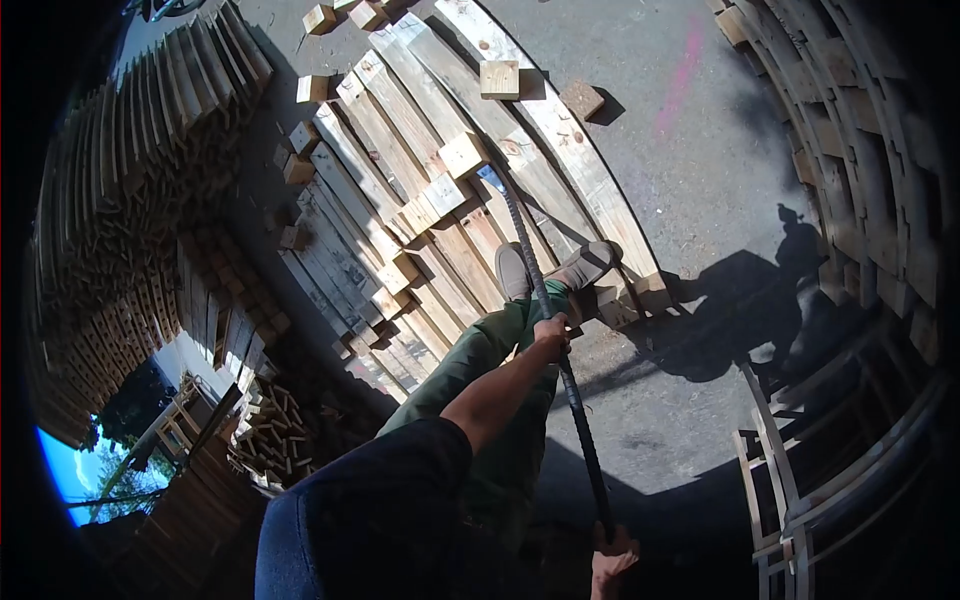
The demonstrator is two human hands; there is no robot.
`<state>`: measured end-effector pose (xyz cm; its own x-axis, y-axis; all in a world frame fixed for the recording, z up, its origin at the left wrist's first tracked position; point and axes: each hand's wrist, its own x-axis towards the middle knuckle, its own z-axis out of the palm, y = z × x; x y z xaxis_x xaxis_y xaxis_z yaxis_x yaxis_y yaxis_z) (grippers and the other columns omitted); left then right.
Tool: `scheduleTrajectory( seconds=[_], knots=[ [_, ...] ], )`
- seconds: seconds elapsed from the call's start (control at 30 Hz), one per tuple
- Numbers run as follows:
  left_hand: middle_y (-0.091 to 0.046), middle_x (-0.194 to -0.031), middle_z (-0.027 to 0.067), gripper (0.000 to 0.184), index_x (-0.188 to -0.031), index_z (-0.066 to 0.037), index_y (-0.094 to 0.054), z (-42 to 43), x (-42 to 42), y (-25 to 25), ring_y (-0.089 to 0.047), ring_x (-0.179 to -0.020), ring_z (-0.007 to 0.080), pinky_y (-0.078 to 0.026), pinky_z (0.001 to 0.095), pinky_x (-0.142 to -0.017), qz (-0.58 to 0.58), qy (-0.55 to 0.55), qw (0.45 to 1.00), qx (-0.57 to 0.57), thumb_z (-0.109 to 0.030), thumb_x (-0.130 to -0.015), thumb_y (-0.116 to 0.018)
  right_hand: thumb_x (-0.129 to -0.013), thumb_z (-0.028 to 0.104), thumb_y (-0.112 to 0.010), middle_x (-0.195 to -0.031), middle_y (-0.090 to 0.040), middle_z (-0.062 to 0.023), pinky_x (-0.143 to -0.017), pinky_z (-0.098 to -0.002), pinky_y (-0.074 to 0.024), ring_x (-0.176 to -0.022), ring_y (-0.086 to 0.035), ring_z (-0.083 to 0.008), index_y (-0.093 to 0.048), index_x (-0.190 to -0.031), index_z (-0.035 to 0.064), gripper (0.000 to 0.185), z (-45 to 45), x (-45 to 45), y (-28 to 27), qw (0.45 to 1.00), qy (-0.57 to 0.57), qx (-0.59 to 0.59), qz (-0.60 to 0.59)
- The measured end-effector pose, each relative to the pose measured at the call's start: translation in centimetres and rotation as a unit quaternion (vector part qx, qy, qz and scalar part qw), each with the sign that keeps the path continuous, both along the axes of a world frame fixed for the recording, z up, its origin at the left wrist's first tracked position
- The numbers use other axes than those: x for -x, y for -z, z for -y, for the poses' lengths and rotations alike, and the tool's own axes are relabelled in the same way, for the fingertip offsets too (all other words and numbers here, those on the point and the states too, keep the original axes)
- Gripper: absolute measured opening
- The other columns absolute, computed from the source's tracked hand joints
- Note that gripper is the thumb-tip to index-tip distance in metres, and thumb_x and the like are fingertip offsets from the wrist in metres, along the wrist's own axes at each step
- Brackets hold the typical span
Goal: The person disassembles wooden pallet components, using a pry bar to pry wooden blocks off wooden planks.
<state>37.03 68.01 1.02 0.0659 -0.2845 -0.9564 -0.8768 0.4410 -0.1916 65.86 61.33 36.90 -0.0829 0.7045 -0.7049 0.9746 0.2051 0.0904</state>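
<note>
A long bar (568, 375) with dark wrapping and a blue tip, seemingly a pry bar, runs from the lower right up to the wooden pallet. My left hand (550, 334) is closed around its middle. Near the lower end, my right hand (614, 549) is wrapped round the same bar. The blue tip (489, 176) rests by a wooden block (463, 155) on the boards; whether it is wedged under the block I cannot tell. Beneath the bar lies the pallet (590, 170) of worn boards, with several blocks on it. My shoes (584, 265) are at its near edge.
Tall stacks of boards (150, 120) stand at left, with a pile of wood pieces (270, 430) below. Stacked pallets (850, 130) line the right side, above a wooden frame (790, 500). A loose block (582, 100) lies on the pavement (650, 130) near the pallet.
</note>
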Motion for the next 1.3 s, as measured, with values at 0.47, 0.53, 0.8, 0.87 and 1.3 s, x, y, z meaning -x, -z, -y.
scheduleTrajectory(
  seconds=[0.47,0.53,0.8,0.87,1.3],
  knots=[
    [-0.047,-0.05,0.0022,0.03,-0.06,-0.01,-0.047,0.6,7.4,-3.5,-0.047,-0.038,0.0204,-0.037,0.0359,-0.036,-0.068,0.006,0.992,-0.103,-0.027,-0.081,-0.061,-0.077,0.043,-0.063,-0.065,-0.058,-0.0121,-0.051,-0.0438,-0.0434,-0.055,-0.057,-0.0322,-0.061,-0.087,0.0146,0.03,-3.7,9.6,-7.1,0.986,0.063,0.135,0.074],
    [-0.054,-0.056,0.0072,0.027,-0.067,-0.005,-0.054,-0.6,7.8,-5.1,-0.054,-0.044,0.024,-0.043,0.0377,-0.042,-0.085,0.052,0.993,-0.055,-0.028,-0.08,-0.06,-0.077,0.043,-0.065,-0.062,-0.056,-0.0124,-0.05,-0.0437,-0.0423,-0.053,-0.056,-0.0322,-0.06,-0.082,0.0119,0.032,-3.8,8.6,-6.1,0.989,0.063,0.12,0.066],
    [-0.064,-0.093,0.0215,0.037,-0.105,-0.002,-0.056,-1.4,-0.2,1.3,-0.06,-0.092,0.0378,-0.048,0.0432,-0.081,-0.165,0.211,0.961,0.07,-0.028,-0.079,-0.06,-0.077,0.05,-0.064,-0.052,-0.051,-0.0126,-0.048,-0.0414,-0.0392,-0.05,-0.054,-0.0306,-0.059,-0.071,0.0032,0.048,-3.6,-2.0,6.1,0.993,0.084,0.074,0.026],
    [-0.064,-0.093,0.0219,0.035,-0.104,-0.002,-0.056,-2.6,0.6,0.7,-0.06,-0.093,0.0379,-0.048,0.0437,-0.082,-0.145,0.18,0.969,0.09,-0.026,-0.078,-0.06,-0.077,0.051,-0.064,-0.056,-0.056,-0.0162,-0.047,-0.0425,-0.0388,-0.052,-0.057,-0.0312,-0.06,-0.071,0.0011,0.051,-5.5,-1.2,4.7,0.992,0.081,0.085,0.055],
    [-0.064,-0.094,0.0203,0.035,-0.103,-0.003,-0.058,-1.0,4.4,-1.2,-0.062,-0.09,0.0351,-0.049,0.043,-0.077,-0.107,0.171,0.979,0.032,-0.025,-0.076,-0.06,-0.081,0.051,-0.058,-0.074,-0.062,-0.0229,-0.064,-0.0473,-0.0463,-0.074,-0.06,-0.0429,-0.059,-0.094,0.0113,0.042,-7.1,11.3,-2.1,0.969,0.039,0.195,0.143]
  ],
)
